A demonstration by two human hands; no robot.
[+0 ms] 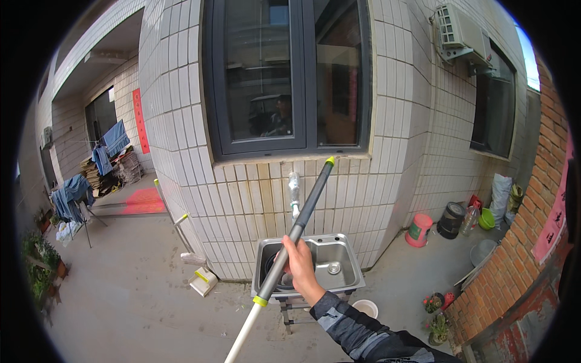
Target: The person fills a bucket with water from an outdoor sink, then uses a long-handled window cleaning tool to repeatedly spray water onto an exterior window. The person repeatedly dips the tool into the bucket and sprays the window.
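My right hand, in a dark patterned sleeve, grips a long pole with a grey handle section. The pole slants, its yellow-green tip up near the window sill and its white shaft running out at the bottom of the view. What is on the pole's lower end is hidden. My left hand is out of view. Behind the pole stands a stainless steel sink on a metal stand; a dark coil, perhaps a hose, lies in its left basin. A tap pipe wrapped in silvery film comes from the tiled wall above it.
Left of the sink, a white dustpan and a broom are at the wall. A white basin is beside the stand. Buckets and potted plants line the right side. A grey-framed window is ahead.
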